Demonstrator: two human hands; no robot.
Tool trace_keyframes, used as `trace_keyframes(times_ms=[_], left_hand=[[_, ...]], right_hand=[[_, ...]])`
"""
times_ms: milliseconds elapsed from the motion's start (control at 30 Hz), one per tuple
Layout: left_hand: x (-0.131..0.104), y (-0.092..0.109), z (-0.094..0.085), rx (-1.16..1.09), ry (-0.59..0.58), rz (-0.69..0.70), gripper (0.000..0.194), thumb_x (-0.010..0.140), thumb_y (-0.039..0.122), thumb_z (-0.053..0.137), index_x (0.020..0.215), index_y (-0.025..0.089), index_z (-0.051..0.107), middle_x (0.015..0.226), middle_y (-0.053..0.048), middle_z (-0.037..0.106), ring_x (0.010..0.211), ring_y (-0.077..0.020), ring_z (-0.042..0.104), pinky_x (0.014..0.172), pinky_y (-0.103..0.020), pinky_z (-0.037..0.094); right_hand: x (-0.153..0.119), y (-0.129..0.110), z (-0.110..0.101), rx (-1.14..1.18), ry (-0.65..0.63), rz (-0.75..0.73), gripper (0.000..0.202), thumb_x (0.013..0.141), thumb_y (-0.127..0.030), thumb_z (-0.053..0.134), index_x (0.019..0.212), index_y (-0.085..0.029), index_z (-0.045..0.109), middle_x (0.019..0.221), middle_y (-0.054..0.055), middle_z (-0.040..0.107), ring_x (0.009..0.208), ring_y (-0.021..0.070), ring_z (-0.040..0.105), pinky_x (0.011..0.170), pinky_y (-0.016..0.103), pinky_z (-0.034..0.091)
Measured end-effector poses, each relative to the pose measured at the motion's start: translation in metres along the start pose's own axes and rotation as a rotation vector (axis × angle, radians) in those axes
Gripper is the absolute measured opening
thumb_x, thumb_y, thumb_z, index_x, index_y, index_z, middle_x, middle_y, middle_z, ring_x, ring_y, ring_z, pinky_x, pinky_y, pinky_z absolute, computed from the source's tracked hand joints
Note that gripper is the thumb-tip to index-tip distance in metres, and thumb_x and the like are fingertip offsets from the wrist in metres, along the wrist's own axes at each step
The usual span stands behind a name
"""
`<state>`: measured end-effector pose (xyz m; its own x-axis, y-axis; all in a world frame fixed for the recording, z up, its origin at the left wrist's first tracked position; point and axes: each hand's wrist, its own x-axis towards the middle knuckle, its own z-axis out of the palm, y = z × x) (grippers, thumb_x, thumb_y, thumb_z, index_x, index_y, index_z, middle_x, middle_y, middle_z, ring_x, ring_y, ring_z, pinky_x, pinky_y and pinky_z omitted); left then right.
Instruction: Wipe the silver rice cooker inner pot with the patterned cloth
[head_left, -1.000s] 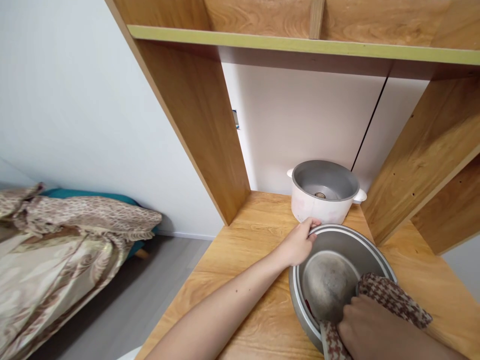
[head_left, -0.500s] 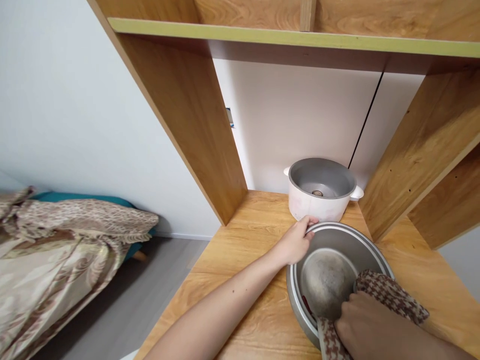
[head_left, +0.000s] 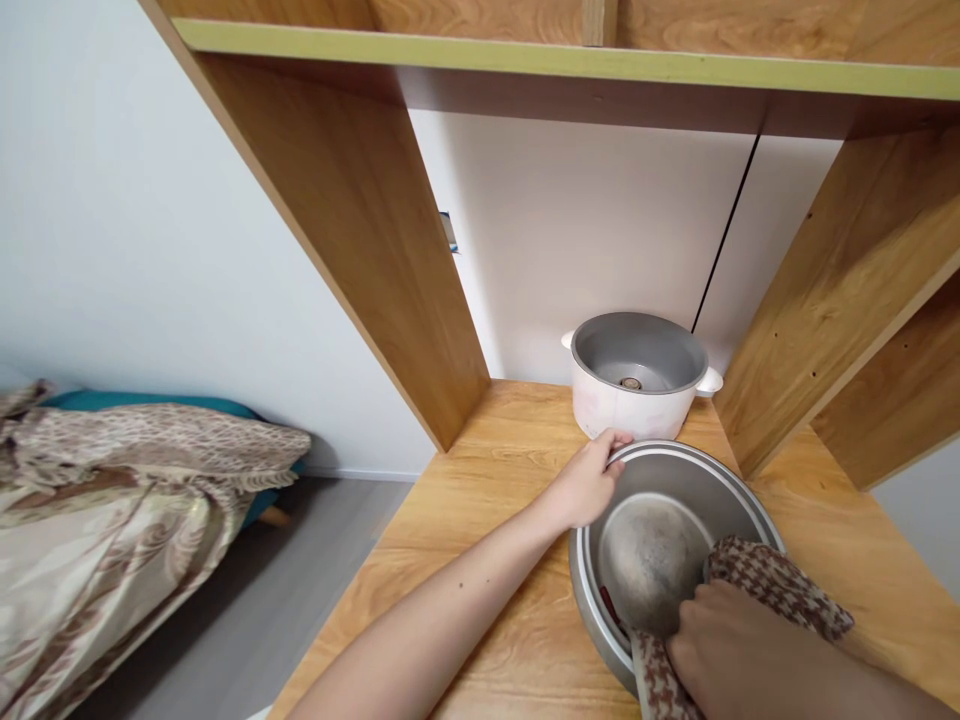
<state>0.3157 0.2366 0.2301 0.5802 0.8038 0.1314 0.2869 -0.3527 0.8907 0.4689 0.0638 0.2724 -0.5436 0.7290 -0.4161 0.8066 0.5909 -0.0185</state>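
Note:
A round grey metal pot (head_left: pixel 720 490) stands on the wooden tabletop, its inside facing me. My left hand (head_left: pixel 596 480) is closed on the pot's far left rim, fingers over the edge. Inside the pot my right hand (head_left: pixel 712 630) presses a brown-and-white patterned cloth (head_left: pixel 780 580) against the near right side; its fingertips are hidden. One end of the cloth hangs over the right rim, another over the near rim. A small dark red mark or object (head_left: pixel 611 605) shows at the pot's left inner wall; I cannot tell which.
Behind the pot, a white rice cooker body (head_left: pixel 630 405) with a grey interior stands lidless on the wooden tabletop (head_left: pixel 480 560). Wooden uprights (head_left: pixel 360 230) flank it, and a green-edged shelf (head_left: pixel 525 50) runs overhead. At left, a bed (head_left: pixel 150 500) carries a patterned cover.
The view has shifted slightly, so everything sits a little further left and up. Both hands keep nearly the same places on the pot and the cloth.

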Motion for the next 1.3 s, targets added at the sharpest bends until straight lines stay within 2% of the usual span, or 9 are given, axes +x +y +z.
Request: trace_keyframes(times_ms=[167, 333, 600, 800, 867, 1033, 1133, 1233, 1300], left_hand=[[0.0, 0.0, 0.0, 0.005, -0.002, -0.004, 0.03, 0.096, 0.016, 0.056, 0.124, 0.021, 0.065, 0.136, -0.012, 0.074, 0.131, -0.0277, 0.066, 0.12, -0.048, 0.047], [0.0, -0.002, 0.0, -0.001, -0.001, -0.006, 0.03, 0.095, 0.017, 0.058, 0.125, 0.021, 0.065, 0.136, -0.013, 0.073, 0.133, -0.029, 0.065, 0.122, -0.05, 0.045], [0.0, -0.002, 0.0, -0.011, -0.009, -0.008, 0.029, 0.097, 0.016, 0.056, 0.124, 0.02, 0.064, 0.136, -0.013, 0.073, 0.132, -0.0282, 0.064, 0.121, -0.05, 0.045], [0.0, -0.001, 0.0, -0.018, 0.002, -0.005, 0.029, 0.096, 0.017, 0.058, 0.123, 0.02, 0.065, 0.135, -0.013, 0.073, 0.131, -0.0298, 0.066, 0.12, -0.05, 0.046], [0.0, -0.001, 0.0, -0.019, 0.005, -0.004, 0.029, 0.095, 0.018, 0.059, 0.123, 0.02, 0.066, 0.134, -0.013, 0.074, 0.131, -0.0301, 0.066, 0.12, -0.05, 0.046], [0.0, 0.0, 0.0, -0.015, 0.005, -0.006, 0.029, 0.095, 0.017, 0.058, 0.123, 0.02, 0.066, 0.134, -0.013, 0.074, 0.13, -0.0297, 0.067, 0.119, -0.049, 0.047], [0.0, 0.0, 0.0, -0.009, 0.005, -0.01, 0.03, 0.095, 0.016, 0.058, 0.124, 0.02, 0.066, 0.136, -0.013, 0.073, 0.132, -0.0291, 0.066, 0.12, -0.048, 0.047], [0.0, 0.001, -0.001, -0.005, 0.003, -0.013, 0.03, 0.095, 0.015, 0.059, 0.123, 0.02, 0.066, 0.135, -0.013, 0.074, 0.131, -0.0291, 0.067, 0.119, -0.048, 0.048], [0.0, 0.003, -0.001, -0.002, 0.002, -0.016, 0.03, 0.095, 0.015, 0.058, 0.124, 0.02, 0.067, 0.134, -0.013, 0.074, 0.13, -0.0292, 0.067, 0.118, -0.048, 0.048]], right_hand=[[0.0, -0.002, 0.0, -0.006, -0.018, 0.039, 0.024, 0.094, -0.028, 0.067, 0.072, -0.021, 0.075, 0.074, 0.01, 0.079, 0.062, 0.0288, 0.072, 0.054, 0.043, 0.025], [0.0, 0.001, -0.016, 0.038, -0.053, -0.017, 0.022, 0.092, -0.029, 0.065, 0.074, -0.024, 0.076, 0.064, 0.005, 0.075, 0.045, 0.025, 0.059, 0.047, 0.042, 0.024], [0.001, -0.002, 0.008, -0.048, -0.005, 0.025, 0.019, 0.092, -0.028, 0.071, 0.077, -0.02, 0.078, 0.077, 0.009, 0.08, 0.063, 0.0265, 0.071, 0.055, 0.041, 0.026], [-0.001, 0.001, -0.024, 0.117, -0.101, 0.017, 0.023, 0.093, -0.028, 0.06, 0.073, -0.022, 0.071, 0.068, 0.007, 0.077, 0.051, 0.0255, 0.064, 0.051, 0.04, 0.023], [-0.002, 0.002, -0.026, 0.133, -0.103, -0.013, 0.024, 0.093, -0.029, 0.059, 0.073, -0.023, 0.07, 0.065, 0.006, 0.076, 0.048, 0.0258, 0.063, 0.05, 0.039, 0.023], [-0.001, 0.0, -0.002, 0.016, 0.011, -0.011, 0.022, 0.094, -0.03, 0.069, 0.076, -0.02, 0.076, 0.075, 0.009, 0.079, 0.065, 0.028, 0.073, 0.055, 0.04, 0.026], [0.0, -0.003, 0.005, -0.03, -0.011, 0.027, 0.019, 0.093, -0.029, 0.073, 0.078, -0.02, 0.08, 0.078, 0.009, 0.08, 0.066, 0.0275, 0.074, 0.054, 0.042, 0.026], [-0.001, -0.003, -0.005, -0.034, -0.042, 0.047, 0.019, 0.093, -0.029, 0.071, 0.078, -0.02, 0.08, 0.078, 0.009, 0.081, 0.065, 0.0274, 0.075, 0.051, 0.043, 0.024], [-0.002, -0.002, -0.016, 0.014, -0.059, 0.034, 0.022, 0.092, -0.03, 0.067, 0.073, -0.023, 0.075, 0.072, 0.007, 0.079, 0.055, 0.0258, 0.069, 0.049, 0.042, 0.022]])
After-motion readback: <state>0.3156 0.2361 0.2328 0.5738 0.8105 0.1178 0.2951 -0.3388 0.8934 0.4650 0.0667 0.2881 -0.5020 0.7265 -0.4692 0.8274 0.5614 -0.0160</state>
